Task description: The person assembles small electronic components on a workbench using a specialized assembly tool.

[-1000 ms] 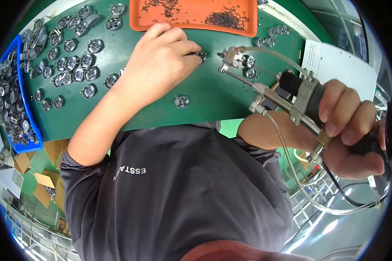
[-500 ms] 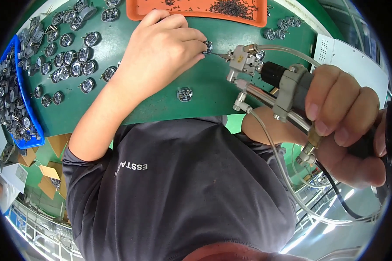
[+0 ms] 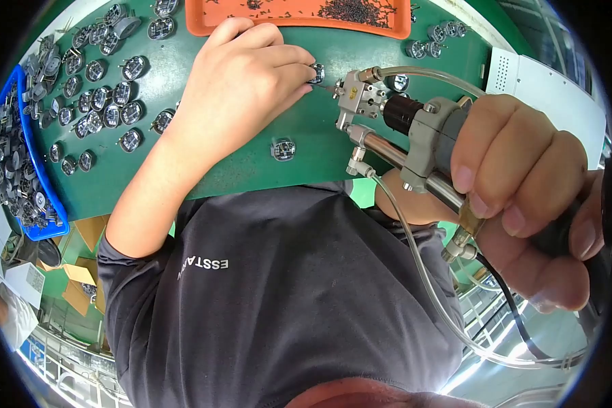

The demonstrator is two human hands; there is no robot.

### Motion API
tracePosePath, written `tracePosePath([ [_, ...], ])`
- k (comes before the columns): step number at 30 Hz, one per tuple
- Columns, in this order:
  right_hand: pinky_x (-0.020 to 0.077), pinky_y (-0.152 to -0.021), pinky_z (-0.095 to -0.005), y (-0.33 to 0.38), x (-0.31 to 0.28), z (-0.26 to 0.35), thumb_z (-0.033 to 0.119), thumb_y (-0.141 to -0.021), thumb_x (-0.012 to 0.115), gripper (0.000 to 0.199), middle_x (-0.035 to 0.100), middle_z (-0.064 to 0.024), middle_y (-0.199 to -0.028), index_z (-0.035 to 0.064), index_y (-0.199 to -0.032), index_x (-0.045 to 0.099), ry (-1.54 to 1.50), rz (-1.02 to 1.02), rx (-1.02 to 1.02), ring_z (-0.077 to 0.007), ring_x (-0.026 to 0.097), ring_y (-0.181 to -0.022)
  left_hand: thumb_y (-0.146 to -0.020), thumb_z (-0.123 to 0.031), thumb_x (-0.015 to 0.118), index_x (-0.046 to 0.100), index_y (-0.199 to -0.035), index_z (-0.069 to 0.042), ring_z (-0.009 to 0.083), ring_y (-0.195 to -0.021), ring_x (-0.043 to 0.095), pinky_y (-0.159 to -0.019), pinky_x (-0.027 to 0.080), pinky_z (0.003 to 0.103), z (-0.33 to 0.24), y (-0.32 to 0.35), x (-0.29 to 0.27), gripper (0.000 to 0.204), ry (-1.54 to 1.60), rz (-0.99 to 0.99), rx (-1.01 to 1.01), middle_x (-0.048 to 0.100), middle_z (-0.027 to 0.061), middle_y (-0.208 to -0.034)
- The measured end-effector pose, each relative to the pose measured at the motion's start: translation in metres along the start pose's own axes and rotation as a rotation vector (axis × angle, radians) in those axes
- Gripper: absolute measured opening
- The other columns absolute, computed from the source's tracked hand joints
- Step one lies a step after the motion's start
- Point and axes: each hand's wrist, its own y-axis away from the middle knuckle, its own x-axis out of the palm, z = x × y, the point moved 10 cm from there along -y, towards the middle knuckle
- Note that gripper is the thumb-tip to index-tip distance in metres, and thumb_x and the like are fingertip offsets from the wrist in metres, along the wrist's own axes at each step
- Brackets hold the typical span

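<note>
My left hand [image 3: 255, 85] reaches over the green table, its fingers closed on a small round metal-and-black part [image 3: 317, 73]. Most of that part is hidden by the fingertips. On the right, my right hand [image 3: 523, 170] is wrapped round a metal dispensing valve [image 3: 381, 126] with hoses. The thin needle at the valve's front points left and ends close to the held part; whether it touches cannot be made out. Another round part [image 3: 283, 149] lies by itself on the table nearer to me, below the left hand. One more [image 3: 398, 82] sits partly behind the valve.
An orange tray [image 3: 292, 24] with tiny black pieces stands at the far side. Many similar round parts [image 3: 112, 105] are spread over the table's left. A blue bin [image 3: 30, 136] full of dark parts stands at the left edge. A clear hose [image 3: 415, 251] hangs from the valve.
The valve in my right hand has shifted a little left, closer to my left hand. The whole view has also slid slightly. My left hand keeps its hold.
</note>
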Motion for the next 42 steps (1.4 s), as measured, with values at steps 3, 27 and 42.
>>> tracePosePath([
  [3,0.0459,-0.067,-0.0321,-0.013,0.008,-0.006,0.046,-0.092,0.077,0.038,0.056,0.0000,-0.087,0.0209,-0.109,0.055,0.075,0.039,0.214,-0.0147,0.054,-0.070,-0.079,-0.021,0.081,0.078,-0.090,-0.013,0.0128,-0.093,0.062,-0.090,0.045,0.034,0.001,0.003,-0.001,0.014,-0.014,0.001,-0.016,0.074,-0.0096,-0.100],
  [27,0.0457,-0.067,-0.0320,0.012,-0.003,-0.002,0.044,-0.092,0.077,0.036,0.055,0.0010,-0.087,0.0211,-0.110,0.056,0.021,-0.153,-0.059,-0.0144,0.054,-0.070,-0.079,-0.019,0.081,0.076,-0.091,-0.011,0.0170,-0.093,0.065,-0.091,0.047,0.035,0.003,0.003,0.001,0.015,-0.006,0.023,-0.019,0.076,-0.0050,-0.106],
  [42,0.0459,-0.068,-0.0355,-0.013,0.006,-0.005,0.043,-0.097,0.072,0.032,0.054,0.0000,-0.086,0.0207,-0.110,0.052,0.111,-0.073,0.193,-0.0164,0.054,-0.071,-0.076,-0.018,0.082,0.077,-0.090,-0.011,0.0144,-0.087,0.061,-0.091,0.047,0.034,-0.002,0.000,0.001,0.016,-0.023,-0.004,0.011,0.075,-0.0081,-0.107],
])
